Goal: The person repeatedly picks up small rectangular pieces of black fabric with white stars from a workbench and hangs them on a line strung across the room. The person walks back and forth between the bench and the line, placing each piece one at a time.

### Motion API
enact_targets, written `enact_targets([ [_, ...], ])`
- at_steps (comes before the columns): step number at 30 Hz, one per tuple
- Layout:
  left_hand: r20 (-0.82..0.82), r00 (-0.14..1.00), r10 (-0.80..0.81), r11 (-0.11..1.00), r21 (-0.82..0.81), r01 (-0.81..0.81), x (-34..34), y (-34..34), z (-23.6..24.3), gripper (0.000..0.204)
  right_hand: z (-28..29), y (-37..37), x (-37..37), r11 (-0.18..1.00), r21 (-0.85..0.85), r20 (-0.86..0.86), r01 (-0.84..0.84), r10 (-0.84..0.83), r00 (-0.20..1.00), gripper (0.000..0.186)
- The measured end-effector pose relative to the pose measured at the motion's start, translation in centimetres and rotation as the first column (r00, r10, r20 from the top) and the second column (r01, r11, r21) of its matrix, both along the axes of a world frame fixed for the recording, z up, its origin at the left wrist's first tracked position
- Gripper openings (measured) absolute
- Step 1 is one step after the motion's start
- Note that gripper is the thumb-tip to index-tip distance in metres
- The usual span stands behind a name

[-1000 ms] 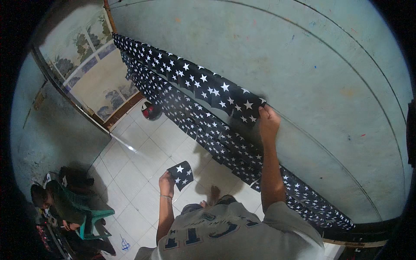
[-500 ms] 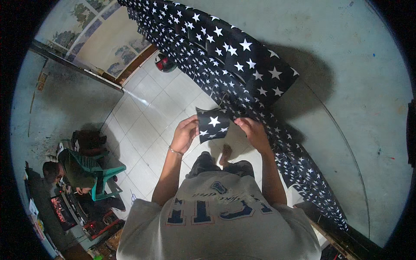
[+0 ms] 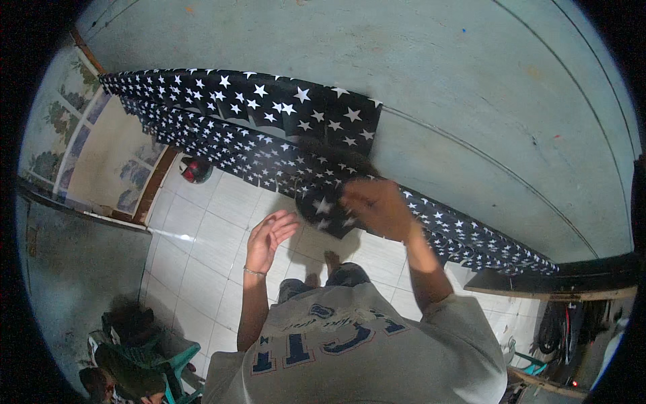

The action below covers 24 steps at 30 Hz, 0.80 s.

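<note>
Since the earlier frame the left hand [image 3: 269,232] has let go and hangs open — the right hand [image 3: 377,209] alone grips the star cloth [image 3: 323,209], just below the hanging fabric [image 3: 269,114]. Cloth seems light, soft — best pinched at an edge.

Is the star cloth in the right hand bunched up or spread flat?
Bunched: the right hand grips the small star cloth as a crumpled wad.

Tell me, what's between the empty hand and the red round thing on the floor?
Only bare white floor tiles lie between the open left hand and the red round thing, as the head view shows.
</note>
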<state>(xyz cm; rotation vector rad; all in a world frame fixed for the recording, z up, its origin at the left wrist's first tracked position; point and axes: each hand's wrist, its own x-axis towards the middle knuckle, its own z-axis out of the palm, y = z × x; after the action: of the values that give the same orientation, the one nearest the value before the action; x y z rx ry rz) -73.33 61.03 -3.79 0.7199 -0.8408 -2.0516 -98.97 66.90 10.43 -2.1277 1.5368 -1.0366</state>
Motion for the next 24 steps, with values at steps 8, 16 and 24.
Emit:
enact_targets([
  [8,0.128,0.990,0.063,0.997,0.040,-0.069,4.7,1.1,-4.1,0.039,8.8,3.6,-6.4,0.821,-0.318,0.457,0.474,-0.305,0.836,0.015],
  [16,0.187,0.982,0.026,1.000,0.010,-0.028,5.2,0.6,-4.6,0.040,4.5,4.6,-7.5,0.796,-0.035,0.579,0.604,-0.476,0.662,0.015],
  [24,0.177,0.984,-0.003,1.000,0.005,0.003,4.7,1.9,-4.8,0.042,2.6,1.9,-10.3,0.807,0.066,0.745,0.587,-0.431,0.509,0.014],
])
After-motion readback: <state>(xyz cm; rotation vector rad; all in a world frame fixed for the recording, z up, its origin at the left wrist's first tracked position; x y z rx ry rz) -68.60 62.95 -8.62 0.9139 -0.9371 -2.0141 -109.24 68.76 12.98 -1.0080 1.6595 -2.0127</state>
